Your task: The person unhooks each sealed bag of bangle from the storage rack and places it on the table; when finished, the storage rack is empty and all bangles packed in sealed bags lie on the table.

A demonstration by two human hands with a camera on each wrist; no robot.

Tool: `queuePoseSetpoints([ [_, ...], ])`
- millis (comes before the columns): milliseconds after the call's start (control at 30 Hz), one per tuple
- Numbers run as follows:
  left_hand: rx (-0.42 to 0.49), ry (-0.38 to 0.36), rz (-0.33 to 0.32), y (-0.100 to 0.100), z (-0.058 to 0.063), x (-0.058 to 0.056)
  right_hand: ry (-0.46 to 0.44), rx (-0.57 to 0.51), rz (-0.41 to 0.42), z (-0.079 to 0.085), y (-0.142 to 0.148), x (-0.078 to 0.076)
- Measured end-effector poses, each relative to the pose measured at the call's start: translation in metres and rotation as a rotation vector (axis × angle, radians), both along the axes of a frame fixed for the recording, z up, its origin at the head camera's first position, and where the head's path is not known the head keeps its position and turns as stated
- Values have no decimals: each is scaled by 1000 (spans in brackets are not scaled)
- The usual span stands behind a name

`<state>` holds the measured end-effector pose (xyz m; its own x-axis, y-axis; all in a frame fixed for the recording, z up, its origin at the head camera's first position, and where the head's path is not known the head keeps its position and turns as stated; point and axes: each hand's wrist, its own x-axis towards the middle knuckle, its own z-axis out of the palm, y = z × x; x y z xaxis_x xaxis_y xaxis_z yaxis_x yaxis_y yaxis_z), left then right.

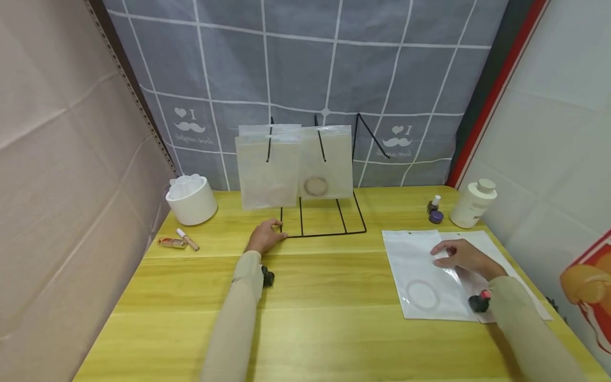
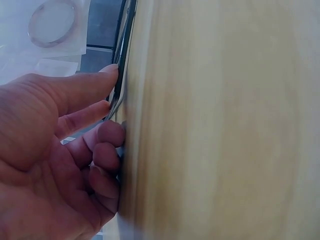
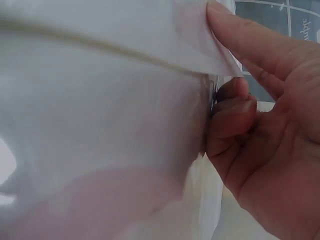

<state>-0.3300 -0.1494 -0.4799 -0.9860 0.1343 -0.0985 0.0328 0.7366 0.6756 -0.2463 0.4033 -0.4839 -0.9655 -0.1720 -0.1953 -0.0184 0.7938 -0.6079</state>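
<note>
My left hand [image 1: 264, 237] is at the front left corner of a black wire display rack [image 1: 326, 234] on the table. In the left wrist view, the thumb and forefinger pinch its bottom wire [image 2: 120, 75], with the other fingers curled by the table. Clear zip bags [image 1: 267, 178] hang on the rack's left and middle hooks; the right hook is bare. Over on the right, my right hand [image 1: 465, 257] pinches the edge of a flat clear zip bag [image 1: 406, 268] with a pale ring mark. The right wrist view shows the thumb on top of the bag [image 3: 125, 110], fingers curled at its edge.
Another white bag [image 1: 487, 245] lies partly under the right hand. A white bottle [image 1: 471, 204], a small dark bottle [image 1: 433, 205] and a purple lid [image 1: 436, 216] stand behind. At left are a white round holder [image 1: 193, 204] and two small cosmetic tubes [image 1: 188, 240].
</note>
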Motion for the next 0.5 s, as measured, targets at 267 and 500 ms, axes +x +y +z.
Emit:
queuePoseSetpoints([
  [267, 13, -14, 10, -1, 2, 1, 8, -23, -1, 1, 1, -3],
  [500, 20, -23, -6, -1, 5, 3, -7, 15, 2, 2, 1, -1],
])
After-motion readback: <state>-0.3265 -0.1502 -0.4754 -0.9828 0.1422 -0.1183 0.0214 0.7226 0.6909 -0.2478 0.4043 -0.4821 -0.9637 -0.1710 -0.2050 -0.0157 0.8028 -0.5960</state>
